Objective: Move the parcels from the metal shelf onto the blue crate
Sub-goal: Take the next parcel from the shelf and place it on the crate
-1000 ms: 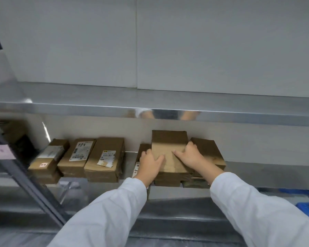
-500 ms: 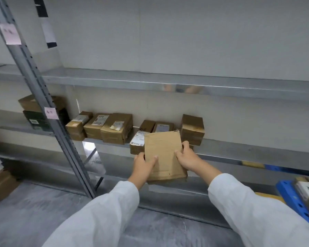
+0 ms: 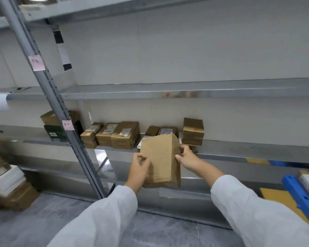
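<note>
Cardboard parcel gripped by both hands, left and right.

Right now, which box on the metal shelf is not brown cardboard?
The dark green box at the far left of the metal shelf, partly behind the grey upright, under a brown box. The rest look brown.

Both hands have pulled the parcel clear of the metal shelf.
</note>
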`<state>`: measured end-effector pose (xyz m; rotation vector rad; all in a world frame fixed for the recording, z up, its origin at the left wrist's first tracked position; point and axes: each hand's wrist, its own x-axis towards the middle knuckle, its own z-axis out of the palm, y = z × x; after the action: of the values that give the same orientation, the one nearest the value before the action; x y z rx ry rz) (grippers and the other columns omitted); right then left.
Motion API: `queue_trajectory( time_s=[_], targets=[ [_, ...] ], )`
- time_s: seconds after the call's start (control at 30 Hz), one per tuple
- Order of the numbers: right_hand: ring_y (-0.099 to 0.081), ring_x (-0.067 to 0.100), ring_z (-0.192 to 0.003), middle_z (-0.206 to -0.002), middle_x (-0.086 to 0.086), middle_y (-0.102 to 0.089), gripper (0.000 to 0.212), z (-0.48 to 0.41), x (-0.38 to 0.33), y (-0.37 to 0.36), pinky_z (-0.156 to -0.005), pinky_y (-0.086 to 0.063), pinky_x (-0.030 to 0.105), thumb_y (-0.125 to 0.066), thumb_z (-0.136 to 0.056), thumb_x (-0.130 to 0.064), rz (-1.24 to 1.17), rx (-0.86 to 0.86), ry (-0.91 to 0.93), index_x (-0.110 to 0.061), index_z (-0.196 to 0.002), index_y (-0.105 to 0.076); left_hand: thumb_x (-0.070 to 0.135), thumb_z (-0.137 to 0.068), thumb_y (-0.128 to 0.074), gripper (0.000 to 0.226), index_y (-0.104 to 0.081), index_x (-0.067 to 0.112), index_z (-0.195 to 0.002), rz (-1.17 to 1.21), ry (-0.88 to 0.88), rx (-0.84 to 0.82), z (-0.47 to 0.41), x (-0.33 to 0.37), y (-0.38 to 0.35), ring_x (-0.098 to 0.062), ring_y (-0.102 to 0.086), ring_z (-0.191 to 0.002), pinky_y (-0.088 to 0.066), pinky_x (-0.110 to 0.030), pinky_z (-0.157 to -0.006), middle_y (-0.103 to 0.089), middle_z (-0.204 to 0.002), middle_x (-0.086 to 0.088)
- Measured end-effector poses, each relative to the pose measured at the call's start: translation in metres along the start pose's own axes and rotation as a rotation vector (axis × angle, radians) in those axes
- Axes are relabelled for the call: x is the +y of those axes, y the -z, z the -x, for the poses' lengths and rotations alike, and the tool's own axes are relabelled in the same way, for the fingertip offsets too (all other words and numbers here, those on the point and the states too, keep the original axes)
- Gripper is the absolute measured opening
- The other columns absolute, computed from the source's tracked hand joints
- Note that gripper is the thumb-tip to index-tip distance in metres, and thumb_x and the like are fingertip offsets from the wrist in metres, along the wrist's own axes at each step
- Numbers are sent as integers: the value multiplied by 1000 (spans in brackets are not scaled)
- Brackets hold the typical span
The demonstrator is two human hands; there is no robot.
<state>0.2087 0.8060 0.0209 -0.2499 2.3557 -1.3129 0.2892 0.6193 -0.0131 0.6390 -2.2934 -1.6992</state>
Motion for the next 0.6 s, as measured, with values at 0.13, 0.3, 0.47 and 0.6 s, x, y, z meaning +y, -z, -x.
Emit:
queue_trajectory(
  time_s=[0.13, 0.3, 0.47, 0.6],
  targets=[
    [-33, 32, -141, -156, 7, -28, 58, 6, 0, -2, -113, -33, 55, -47, -102, -29, -28, -97, -55, -19, -152, -21, 48, -92, -54, 19, -39, 39, -98, -59, 31, -49, 6, -4, -2, -18, -54, -96, -42, -31, -65, -53, -113, -2],
    [-45, 32, -129, -142, 9, -40, 47, 11, -6, -1, -105, -42, 56, -45, -102, -20, -253, -110, -114, -19, -145, -27, 87, -63, -53, 77, -27, 37, -115, -145, 93, -120, 12, 7, -16, -25, -40, -115, -40, -41, -93, -32, -123, 0],
    [-52, 31, -115, -130, 9, -46, 43, 16, -13, 7, -100, -45, 56, -48, -101, -19, -301, -119, -79, -28, -138, -27, 97, -40, -58, 109, -18, 36, -121, 41, 219, -310, 17, 12, -11, -18, -52, -101, -51, -38, -75, -40, -122, 3],
    [-56, 30, -108, -121, 10, -54, 24, 23, -14, 1, -88, -51, 50, -43, -103, -24, -470, -142, -50, -27, -127, -45, 94, -40, -63, 111, -18, 36, -125, 133, 221, -324, 19, 8, 1, -17, -52, -96, -53, -37, -64, -42, -121, 2]
  ],
)
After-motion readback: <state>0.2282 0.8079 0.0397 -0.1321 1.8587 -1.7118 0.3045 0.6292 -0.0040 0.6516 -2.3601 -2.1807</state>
